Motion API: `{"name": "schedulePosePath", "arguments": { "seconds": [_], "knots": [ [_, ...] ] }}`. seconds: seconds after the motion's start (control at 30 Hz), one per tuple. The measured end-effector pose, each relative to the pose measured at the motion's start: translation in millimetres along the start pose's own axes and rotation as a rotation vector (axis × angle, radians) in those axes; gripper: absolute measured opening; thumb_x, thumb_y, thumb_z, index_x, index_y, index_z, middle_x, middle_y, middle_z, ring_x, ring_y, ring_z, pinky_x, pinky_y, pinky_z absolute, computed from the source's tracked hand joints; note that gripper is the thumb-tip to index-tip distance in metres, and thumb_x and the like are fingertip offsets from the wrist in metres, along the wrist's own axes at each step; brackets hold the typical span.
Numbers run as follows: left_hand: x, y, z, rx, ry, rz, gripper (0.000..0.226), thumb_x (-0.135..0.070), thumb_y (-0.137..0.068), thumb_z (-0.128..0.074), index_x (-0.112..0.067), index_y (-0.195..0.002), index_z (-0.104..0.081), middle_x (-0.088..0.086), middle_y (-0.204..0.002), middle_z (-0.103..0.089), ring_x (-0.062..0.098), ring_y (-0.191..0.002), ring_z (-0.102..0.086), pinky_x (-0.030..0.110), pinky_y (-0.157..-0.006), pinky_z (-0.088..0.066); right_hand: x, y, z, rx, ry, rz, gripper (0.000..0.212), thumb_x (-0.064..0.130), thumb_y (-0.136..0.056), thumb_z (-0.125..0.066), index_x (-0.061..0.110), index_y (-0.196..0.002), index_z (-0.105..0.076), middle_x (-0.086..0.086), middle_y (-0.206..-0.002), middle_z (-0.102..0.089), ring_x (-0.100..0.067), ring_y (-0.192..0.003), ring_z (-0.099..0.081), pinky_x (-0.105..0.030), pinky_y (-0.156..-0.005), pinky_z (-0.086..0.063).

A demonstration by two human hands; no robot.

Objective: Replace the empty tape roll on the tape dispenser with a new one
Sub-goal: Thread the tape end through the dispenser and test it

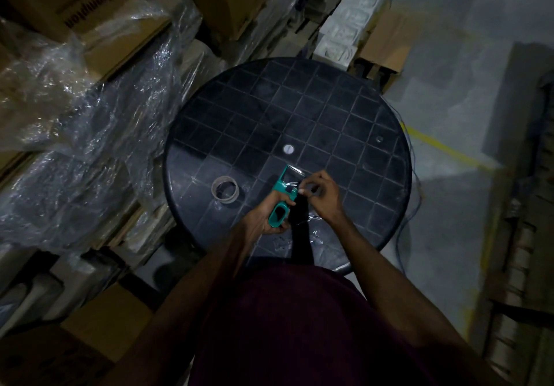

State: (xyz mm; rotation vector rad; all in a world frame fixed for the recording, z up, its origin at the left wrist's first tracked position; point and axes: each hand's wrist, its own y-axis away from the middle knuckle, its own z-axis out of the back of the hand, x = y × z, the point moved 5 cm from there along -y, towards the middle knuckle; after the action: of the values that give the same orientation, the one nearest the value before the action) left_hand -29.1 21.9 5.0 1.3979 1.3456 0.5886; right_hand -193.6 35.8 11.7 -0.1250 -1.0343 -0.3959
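Note:
A teal tape dispenser (280, 189) is held over the near part of a round black table (299, 109). My left hand (263, 220) is wrapped around its handle. My right hand (322, 195) pinches something at the dispenser's front, where a strip of clear tape (295, 172) catches the light. A thin, nearly bare cardboard tape roll (225, 189) lies flat on the table to the left of the dispenser, apart from both hands. Whether a roll sits on the dispenser's hub is hidden by my fingers.
Cardboard boxes (90, 1) and bundles under clear plastic wrap (90, 121) are stacked close on the left of the table. Crumpled clear film (317, 238) lies on the table's near edge. Grey floor with a yellow line (443, 148) lies to the right.

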Motion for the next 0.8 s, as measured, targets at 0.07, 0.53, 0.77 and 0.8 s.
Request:
{"name": "schedulePosePath", "arguments": {
  "seconds": [0.07,0.53,0.77,0.8],
  "knots": [
    [2,-1,0,0.009,0.019,-0.003,0.011,-0.019,-0.073,-0.063,-0.013,-0.076,-0.054,-0.002,-0.056,-0.048,0.008,-0.039,-0.043,0.015,-0.038,-0.032,-3,3,0,-0.056,-0.086,-0.064,0.018,0.010,-0.079,-0.077,0.025,-0.084,-0.069,0.005,-0.095,-0.063,0.000,-0.088,-0.060,-0.011,-0.076,-0.045],
    [-9,6,-7,-0.099,-0.042,-0.217,0.017,-0.012,-0.085,-0.046,-0.014,-0.071,-0.056,-0.005,-0.048,-0.052,0.008,-0.036,-0.046,0.017,-0.038,-0.039,-5,19,-39,-0.031,-0.716,-0.687,0.018,0.020,-0.083,-0.079,0.005,-0.088,-0.071,-0.016,-0.082,-0.074,-0.025,-0.069,-0.069,-0.044,-0.075,-0.060],
    [-6,0,3,-0.148,-0.033,-0.248,0.023,-0.016,-0.063,-0.062,-0.009,-0.085,-0.060,-0.001,-0.052,-0.053,0.011,-0.037,-0.046,0.018,-0.038,-0.038,10,10,-26,0.018,-0.584,-0.677,0.031,0.025,-0.099,-0.058,0.010,-0.072,-0.062,-0.007,-0.063,-0.065,-0.020,-0.054,-0.063,-0.036,-0.059,-0.056],
    [-5,-3,6,-0.161,-0.042,-0.247,0.033,-0.018,-0.056,-0.063,-0.008,-0.088,-0.060,0.000,-0.053,-0.054,0.012,-0.038,-0.047,0.019,-0.039,-0.039,12,8,-23,0.026,-0.567,-0.684,0.031,0.026,-0.100,-0.057,0.011,-0.074,-0.062,-0.007,-0.064,-0.064,-0.019,-0.053,-0.062,-0.033,-0.054,-0.054]
  ]
}}
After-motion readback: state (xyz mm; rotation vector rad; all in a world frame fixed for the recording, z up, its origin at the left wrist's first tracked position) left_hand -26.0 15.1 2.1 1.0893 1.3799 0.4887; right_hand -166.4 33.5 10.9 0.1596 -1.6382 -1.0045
